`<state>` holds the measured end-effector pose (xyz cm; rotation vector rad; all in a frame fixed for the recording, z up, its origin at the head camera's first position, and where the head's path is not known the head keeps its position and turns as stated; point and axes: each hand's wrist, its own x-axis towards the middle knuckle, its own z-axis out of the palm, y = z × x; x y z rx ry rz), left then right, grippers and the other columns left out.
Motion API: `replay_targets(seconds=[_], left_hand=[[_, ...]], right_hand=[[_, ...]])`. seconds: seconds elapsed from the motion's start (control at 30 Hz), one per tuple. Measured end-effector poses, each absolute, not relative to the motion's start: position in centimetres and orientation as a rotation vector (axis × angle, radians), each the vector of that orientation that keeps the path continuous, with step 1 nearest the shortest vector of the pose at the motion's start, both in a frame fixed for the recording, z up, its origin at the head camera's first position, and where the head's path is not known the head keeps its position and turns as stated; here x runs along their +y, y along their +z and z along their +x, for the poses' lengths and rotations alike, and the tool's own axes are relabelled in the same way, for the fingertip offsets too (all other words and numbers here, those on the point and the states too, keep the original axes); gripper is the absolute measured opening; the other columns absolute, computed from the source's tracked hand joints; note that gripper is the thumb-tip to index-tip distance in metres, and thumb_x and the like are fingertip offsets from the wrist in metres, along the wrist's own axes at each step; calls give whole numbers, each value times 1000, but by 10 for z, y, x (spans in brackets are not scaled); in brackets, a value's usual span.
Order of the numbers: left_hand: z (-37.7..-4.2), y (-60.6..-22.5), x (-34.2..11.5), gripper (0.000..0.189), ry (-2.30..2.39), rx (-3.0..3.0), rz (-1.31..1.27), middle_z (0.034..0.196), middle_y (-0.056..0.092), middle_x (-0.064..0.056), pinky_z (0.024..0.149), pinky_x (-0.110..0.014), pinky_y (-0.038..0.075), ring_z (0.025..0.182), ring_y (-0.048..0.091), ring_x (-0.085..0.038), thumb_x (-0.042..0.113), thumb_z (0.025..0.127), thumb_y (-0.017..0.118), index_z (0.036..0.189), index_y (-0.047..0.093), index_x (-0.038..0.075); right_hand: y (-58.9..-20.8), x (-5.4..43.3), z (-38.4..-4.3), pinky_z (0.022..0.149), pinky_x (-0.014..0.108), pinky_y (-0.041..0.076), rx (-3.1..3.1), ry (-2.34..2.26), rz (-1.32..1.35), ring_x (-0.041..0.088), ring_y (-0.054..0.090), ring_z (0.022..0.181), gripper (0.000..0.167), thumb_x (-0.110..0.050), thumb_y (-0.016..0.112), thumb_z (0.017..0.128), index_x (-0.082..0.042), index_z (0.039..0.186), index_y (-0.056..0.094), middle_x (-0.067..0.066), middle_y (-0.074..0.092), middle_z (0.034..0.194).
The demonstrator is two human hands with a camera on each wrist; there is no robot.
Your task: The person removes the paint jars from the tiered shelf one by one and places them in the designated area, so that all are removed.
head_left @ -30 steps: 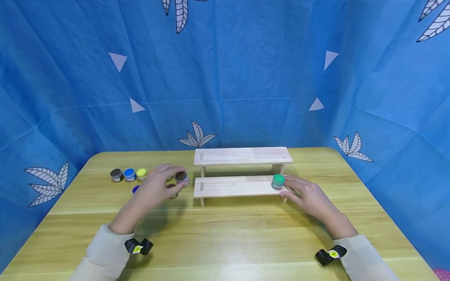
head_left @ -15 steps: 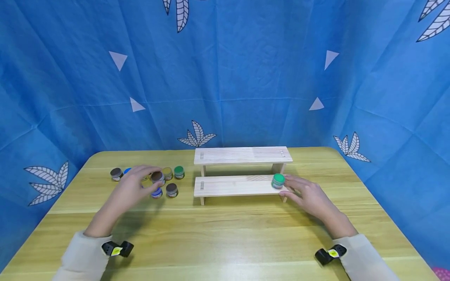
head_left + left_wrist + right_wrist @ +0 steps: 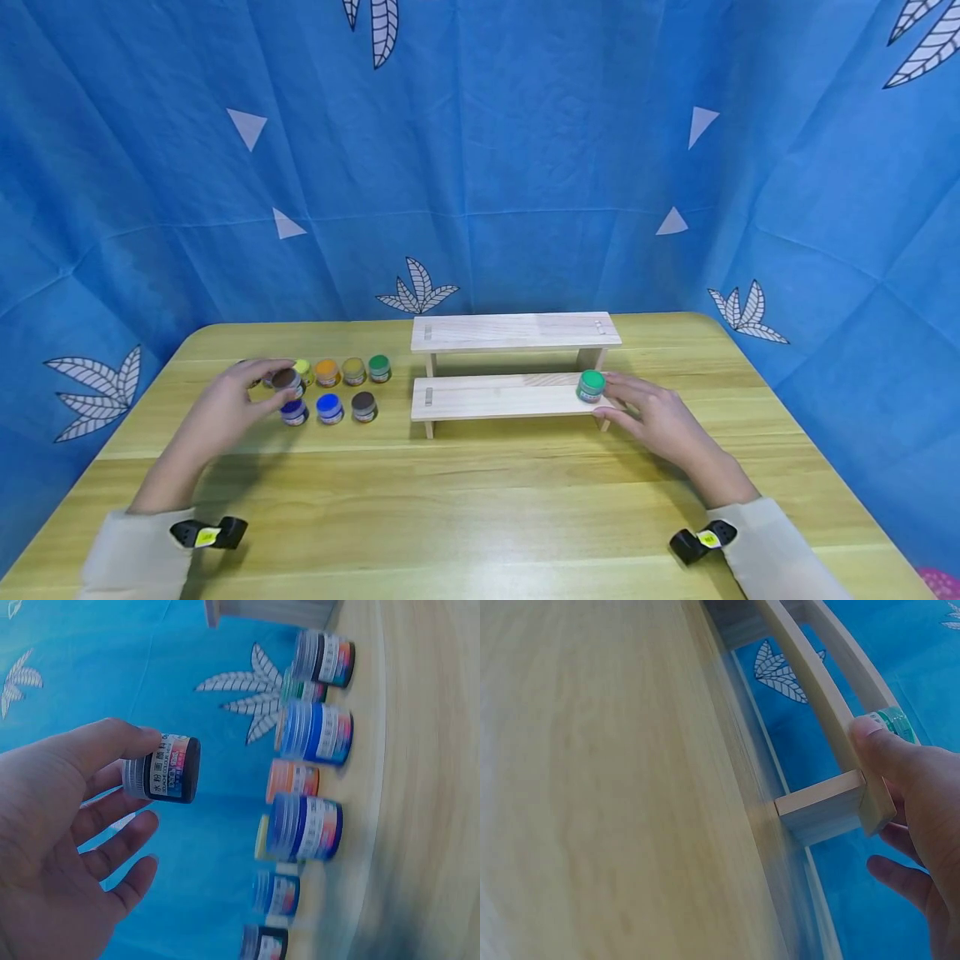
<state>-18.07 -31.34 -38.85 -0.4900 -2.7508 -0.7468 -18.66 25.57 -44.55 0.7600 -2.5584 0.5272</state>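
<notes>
My left hand [image 3: 232,408] pinches a dark-lidded paint jar [image 3: 172,769] between thumb and fingers, raised above the table. Behind and below it, small paint jars stand in two rows: orange [image 3: 327,372], ochre [image 3: 354,371] and green [image 3: 379,367] at the back, dark blue [image 3: 294,412], blue [image 3: 329,408] and brown [image 3: 364,407] in front. At the right end of the lower step of a wooden shelf [image 3: 487,397], my right hand [image 3: 660,421] holds the board, thumb along its front edge. Beside those fingers a green-lidded paint jar [image 3: 591,386] stands upright on the step.
Behind the lower step rises the shelf's upper step [image 3: 513,332]. The light wooden table [image 3: 480,508] reaches back to a blue curtain [image 3: 525,167] with white leaf prints. More jars at the far left are partly covered by my left hand.
My left hand has carried the dark-lidded jar leftward from near the shelf, past the table jars, uncovering several. My right hand and the green-lidded jar on the step stay put.
</notes>
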Motion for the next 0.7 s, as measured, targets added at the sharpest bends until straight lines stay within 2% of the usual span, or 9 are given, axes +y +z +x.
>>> replay_targets(seconds=[0.2,0.37,0.7], left_hand=[[-183,-393,-330,40,-761,-2761,-451,105,66,-13,84,-59,46,99,59,-34,23,94,68,126,61,0],[-185,-398,-342,42,-760,-2767,-406,104,66,-15,82,-58,46,97,60,-35,23,94,68,126,60,-3],[-187,-413,-360,48,-721,-2894,-279,114,61,-31,84,-59,48,103,57,-48,22,94,69,129,56,-7]], right_hand=[[-447,256,-187,91,53,51,-2563,524,751,35,63,111,43,-32,78,83,-6,117,72,13,66,123],[-447,256,-187,89,54,51,-2565,516,739,36,63,110,42,-31,78,82,-5,116,72,14,67,121],[-445,255,-187,88,54,51,-2551,519,758,36,64,109,42,-30,78,83,-6,116,72,14,67,121]])
